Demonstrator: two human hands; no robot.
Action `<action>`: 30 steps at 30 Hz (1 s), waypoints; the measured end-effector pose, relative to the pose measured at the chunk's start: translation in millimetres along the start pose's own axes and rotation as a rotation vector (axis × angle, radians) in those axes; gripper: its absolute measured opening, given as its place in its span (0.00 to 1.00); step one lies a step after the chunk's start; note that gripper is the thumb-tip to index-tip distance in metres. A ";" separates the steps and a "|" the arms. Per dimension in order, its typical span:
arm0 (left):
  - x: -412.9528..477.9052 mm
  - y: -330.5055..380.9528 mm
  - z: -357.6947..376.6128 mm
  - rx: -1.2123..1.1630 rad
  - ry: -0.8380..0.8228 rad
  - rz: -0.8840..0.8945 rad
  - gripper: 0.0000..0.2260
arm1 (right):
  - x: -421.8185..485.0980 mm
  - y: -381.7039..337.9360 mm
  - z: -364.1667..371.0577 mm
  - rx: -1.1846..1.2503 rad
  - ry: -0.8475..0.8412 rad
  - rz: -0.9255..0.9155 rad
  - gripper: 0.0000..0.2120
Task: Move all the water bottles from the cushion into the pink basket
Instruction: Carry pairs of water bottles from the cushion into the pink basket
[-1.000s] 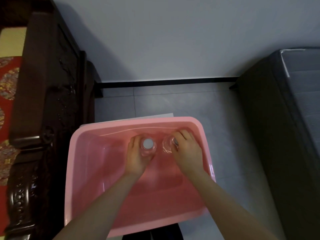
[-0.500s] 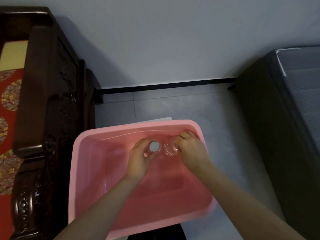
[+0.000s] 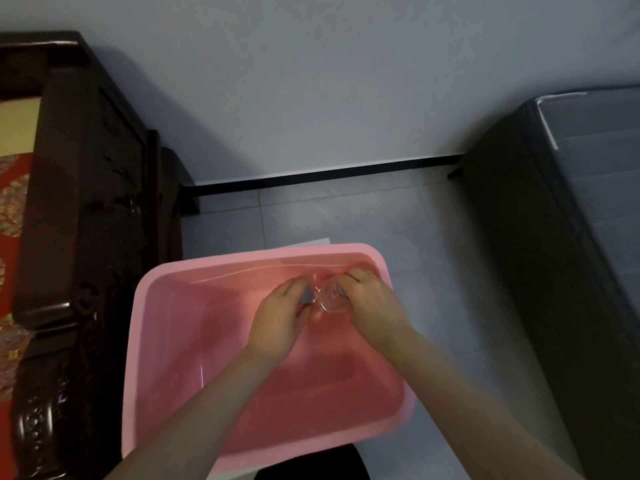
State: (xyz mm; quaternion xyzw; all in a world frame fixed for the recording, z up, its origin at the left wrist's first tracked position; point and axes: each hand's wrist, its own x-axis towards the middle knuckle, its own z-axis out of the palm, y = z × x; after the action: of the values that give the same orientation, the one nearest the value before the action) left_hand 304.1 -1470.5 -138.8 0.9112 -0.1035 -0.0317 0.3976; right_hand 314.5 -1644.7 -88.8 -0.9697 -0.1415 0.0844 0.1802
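Observation:
The pink basket [image 3: 166, 341] stands on the floor in front of me. Both of my hands are down inside it, near its far wall. My left hand [image 3: 277, 320] grips a clear water bottle with a grey cap [image 3: 306, 295], seen from above. My right hand [image 3: 372, 306] grips a second clear water bottle [image 3: 330, 300] right beside the first. The two bottles stand upright and touch or nearly touch. Their lower parts are hidden by my hands.
A dark carved wooden seat [image 3: 86, 237] with a red patterned cushion [image 3: 10, 244] stands at the left. A dark grey mattress or bed [image 3: 571, 237] fills the right. A white sheet [image 3: 311, 242] peeks out behind the basket. Grey tiled floor [image 3: 346, 216] lies between.
Both hands with their bottles have shifted to the right and toward the basket's far wall, and the bottles have come closer together. The camera view has moved slightly.

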 end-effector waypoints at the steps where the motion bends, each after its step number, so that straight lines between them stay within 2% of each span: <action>1: 1.5 1.7 -1.7 0.035 -0.032 0.027 0.17 | -0.8 1.4 -0.7 0.010 -0.002 0.001 0.22; 4: 4.1 4.4 -3.2 0.040 -0.044 0.028 0.13 | -0.6 1.6 -4.1 0.023 -0.019 0.017 0.17; 9: 0.0 3.4 -1.9 -0.034 -0.032 -0.005 0.17 | -4.2 6.4 -3.8 0.085 -0.028 0.023 0.10; 14: -7.2 -0.8 -8.1 -0.018 -0.089 0.017 0.22 | -20.7 7.8 -3.4 0.159 0.032 0.039 0.19; 18: -23.6 2.2 -24.8 0.015 -0.080 -0.040 0.26 | -34.8 2.5 -17.3 0.172 0.082 0.012 0.22; 20: -36.3 7.3 -40.9 0.036 -0.056 -0.075 0.26 | -37.5 -1.7 -24.0 0.155 0.088 0.018 0.20; 22: -46.8 17.1 -67.1 0.063 0.010 -0.128 0.24 | -34.2 -10.2 -34.4 0.117 0.116 0.032 0.18; 26: -51.0 44.3 -139.0 0.068 0.198 -0.181 0.27 | -6.9 -51.8 -74.0 0.099 0.199 -0.027 0.29; 30: -55.2 70.9 -238.4 0.105 0.461 -0.161 0.23 | 31.0 -133.2 -135.1 0.107 0.315 -0.145 0.30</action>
State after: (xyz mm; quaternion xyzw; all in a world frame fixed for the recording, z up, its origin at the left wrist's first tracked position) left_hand 272.0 -1334.5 74.2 0.9190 0.0615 0.1508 0.3589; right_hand 340.2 -1560.0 81.9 -0.9472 -0.1765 -0.0743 0.2570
